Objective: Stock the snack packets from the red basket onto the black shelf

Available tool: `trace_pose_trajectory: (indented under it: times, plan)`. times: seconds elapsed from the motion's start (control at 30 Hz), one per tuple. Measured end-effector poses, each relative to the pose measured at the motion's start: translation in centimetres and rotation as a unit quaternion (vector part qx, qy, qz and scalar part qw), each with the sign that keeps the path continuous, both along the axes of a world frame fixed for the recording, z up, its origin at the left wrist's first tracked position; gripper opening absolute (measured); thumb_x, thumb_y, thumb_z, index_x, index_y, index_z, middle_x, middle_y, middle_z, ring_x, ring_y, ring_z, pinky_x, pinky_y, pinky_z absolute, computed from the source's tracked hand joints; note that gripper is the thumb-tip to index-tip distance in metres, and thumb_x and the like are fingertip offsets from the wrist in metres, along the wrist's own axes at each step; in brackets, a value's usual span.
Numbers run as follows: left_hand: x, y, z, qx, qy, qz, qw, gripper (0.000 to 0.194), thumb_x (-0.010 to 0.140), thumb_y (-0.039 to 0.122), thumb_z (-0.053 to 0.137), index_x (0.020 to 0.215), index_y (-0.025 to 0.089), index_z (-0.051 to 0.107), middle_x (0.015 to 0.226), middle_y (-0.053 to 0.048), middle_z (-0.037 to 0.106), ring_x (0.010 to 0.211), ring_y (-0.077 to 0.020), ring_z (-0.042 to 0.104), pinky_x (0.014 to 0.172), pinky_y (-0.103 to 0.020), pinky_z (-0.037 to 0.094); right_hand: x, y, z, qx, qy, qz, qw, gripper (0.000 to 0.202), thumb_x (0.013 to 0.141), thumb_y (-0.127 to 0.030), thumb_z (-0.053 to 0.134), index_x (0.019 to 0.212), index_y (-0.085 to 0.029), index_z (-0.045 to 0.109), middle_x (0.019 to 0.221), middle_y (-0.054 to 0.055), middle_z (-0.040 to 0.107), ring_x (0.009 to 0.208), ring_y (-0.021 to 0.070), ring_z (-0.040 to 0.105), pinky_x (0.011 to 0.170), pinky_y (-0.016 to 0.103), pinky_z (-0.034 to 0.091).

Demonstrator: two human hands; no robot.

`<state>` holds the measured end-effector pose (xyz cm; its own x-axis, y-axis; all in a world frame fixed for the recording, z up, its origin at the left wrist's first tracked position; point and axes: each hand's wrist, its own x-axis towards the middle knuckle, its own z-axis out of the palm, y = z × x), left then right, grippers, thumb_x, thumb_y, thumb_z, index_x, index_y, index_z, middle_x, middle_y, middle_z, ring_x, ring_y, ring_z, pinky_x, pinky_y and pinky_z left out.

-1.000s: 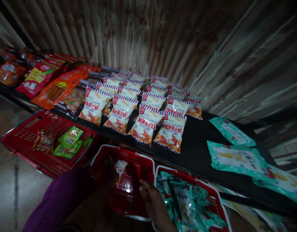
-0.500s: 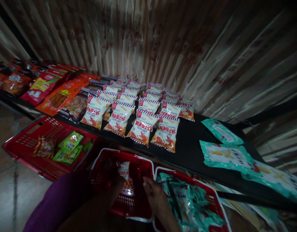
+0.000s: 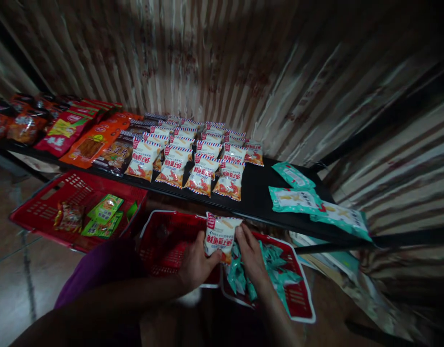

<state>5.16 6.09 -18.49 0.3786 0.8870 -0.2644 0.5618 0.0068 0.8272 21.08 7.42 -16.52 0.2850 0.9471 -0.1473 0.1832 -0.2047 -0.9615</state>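
Observation:
Between my two hands is a white and orange snack bag (image 3: pixel 220 236) with red lettering, held upright above the baskets. My left hand (image 3: pixel 197 262) grips its lower left side, thumb across the front. My right hand (image 3: pixel 249 248) is closed along its right edge. Below and to the left sits a red basket (image 3: pixel 164 226) with a white rim. Under my right hand a second red basket (image 3: pixel 302 294) holds several teal snack bags (image 3: pixel 276 262). Rows of matching white and orange bags (image 3: pixel 203 173) stand on the black shelf (image 3: pixel 258 195).
At left a third red basket (image 3: pixel 45 212) holds green packets (image 3: pixel 105 209) and a brown-red packet (image 3: pixel 68 217). Orange bags (image 3: pixel 95 140) and dark bags fill the shelf's left end. Teal bags (image 3: pixel 297 200) lie at its right end. A pleated curtain (image 3: pixel 193 58) hangs behind.
My left hand has lifted the snack bag out of the middle basket. My right hand has come up and taken hold of its right edge. The view has shifted somewhat.

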Motion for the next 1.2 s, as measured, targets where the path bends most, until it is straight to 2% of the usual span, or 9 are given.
trace_pose_trajectory:
  times: [0.07, 0.27, 0.4, 0.53, 0.63, 0.73, 0.87, 1.0, 1.2]
  plan:
    - [0.7, 0.9, 2.0, 0.039, -0.038, 0.030, 0.998, 0.036, 0.083, 0.037, 0.053, 0.114, 0.022, 0.042, 0.106, -0.005, 0.066, 0.093, -0.0189, 0.063, 0.078, -0.028, 0.048, 0.5, 0.5, 2.1, 0.028, 0.063, -0.003, 0.998, 0.045, 0.077, -0.055, 0.059, 0.105, -0.020, 0.065, 0.107, 0.006, 0.070, 0.101, 0.0239, 0.064, 0.083, 0.036, 0.053]
    - [0.9, 3.9, 5.5, 0.078, -0.126, -0.060, 0.987, 0.032, 0.079, 0.041, 0.057, 0.101, 0.019, 0.049, 0.097, -0.004, 0.066, 0.083, -0.0173, 0.061, 0.073, -0.026, 0.047, 1.1, 2.6, 6.1, 0.062, 0.210, -0.108, 0.970, 0.035, 0.061, -0.046, 0.077, 0.078, -0.017, 0.066, 0.067, 0.001, 0.071, 0.068, 0.0207, 0.068, 0.059, 0.030, 0.054]
    - [0.0, 4.3, 5.2, 0.064, -0.196, -0.116, 0.972, 0.030, 0.084, 0.042, 0.049, 0.100, 0.017, 0.051, 0.091, -0.005, 0.066, 0.082, -0.0165, 0.060, 0.073, -0.025, 0.047, 0.6, 3.6, 6.7, 0.030, 0.242, -0.169, 0.955, 0.036, 0.051, -0.042, 0.083, 0.068, -0.017, 0.064, 0.055, -0.001, 0.066, 0.055, 0.0195, 0.066, 0.052, 0.029, 0.053]
    - [-0.6, 3.8, 3.8, -0.001, -0.202, -0.109, 0.973, 0.033, 0.091, 0.042, 0.031, 0.085, 0.017, 0.051, 0.066, 0.000, 0.059, 0.060, -0.0126, 0.057, 0.059, -0.023, 0.046, 1.0, 4.2, 6.7, 0.039, 0.266, -0.213, 0.939, 0.035, 0.047, -0.037, 0.084, 0.066, -0.017, 0.064, 0.054, -0.003, 0.066, 0.051, 0.0171, 0.064, 0.052, 0.028, 0.053]
    - [-1.6, 4.1, 2.8, 0.025, -0.131, -0.144, 0.981, 0.034, 0.092, 0.037, 0.028, 0.081, 0.017, 0.053, 0.067, -0.001, 0.061, 0.063, -0.0127, 0.059, 0.062, -0.022, 0.047, 1.9, 4.7, 6.4, 0.079, 0.288, -0.254, 0.920, 0.033, 0.049, -0.033, 0.083, 0.071, -0.017, 0.064, 0.062, -0.003, 0.069, 0.051, 0.0143, 0.064, 0.053, 0.026, 0.054]
    - [-2.9, 5.5, 2.3, 0.091, 0.058, -0.209, 0.972, 0.023, 0.086, 0.031, 0.046, 0.094, 0.015, 0.060, 0.094, -0.009, 0.067, 0.086, -0.0208, 0.064, 0.078, -0.030, 0.048, 2.8, 5.2, 5.8, 0.092, 0.296, -0.284, 0.907, 0.032, 0.053, -0.032, 0.081, 0.076, -0.016, 0.065, 0.066, -0.003, 0.070, 0.053, 0.0128, 0.064, 0.050, 0.023, 0.053]
    - [-3.8, 7.7, 2.5, 0.121, 0.249, -0.141, 0.951, 0.026, 0.087, 0.027, 0.044, 0.096, 0.012, 0.062, 0.098, -0.016, 0.068, 0.090, -0.0283, 0.065, 0.078, -0.039, 0.049, 2.9, 6.1, 4.8, 0.076, 0.298, -0.273, 0.912, 0.032, 0.056, -0.032, 0.080, 0.079, -0.015, 0.065, 0.066, -0.002, 0.071, 0.054, 0.0127, 0.065, 0.050, 0.022, 0.053]
    - [-2.7, 8.5, 3.7, 0.168, 0.065, -0.059, 0.982, 0.026, 0.087, 0.022, 0.043, 0.106, 0.017, 0.060, 0.101, -0.008, 0.069, 0.095, -0.0193, 0.064, 0.086, -0.030, 0.047, 1.9, 7.4, 4.4, 0.069, 0.308, -0.263, 0.912, 0.033, 0.056, -0.033, 0.081, 0.079, -0.015, 0.065, 0.066, -0.002, 0.071, 0.053, 0.0124, 0.065, 0.051, 0.022, 0.053]
    - [0.0, 8.5, 3.9, 0.070, -0.201, 0.030, 0.977, 0.037, 0.080, 0.011, 0.042, 0.114, 0.017, 0.056, 0.112, -0.005, 0.066, 0.098, -0.0175, 0.062, 0.089, -0.030, 0.047, 1.0, 9.3, 4.7, 0.054, 0.314, -0.251, 0.914, 0.034, 0.054, -0.035, 0.081, 0.076, -0.015, 0.066, 0.064, -0.002, 0.070, 0.049, 0.0133, 0.063, 0.055, 0.026, 0.055]
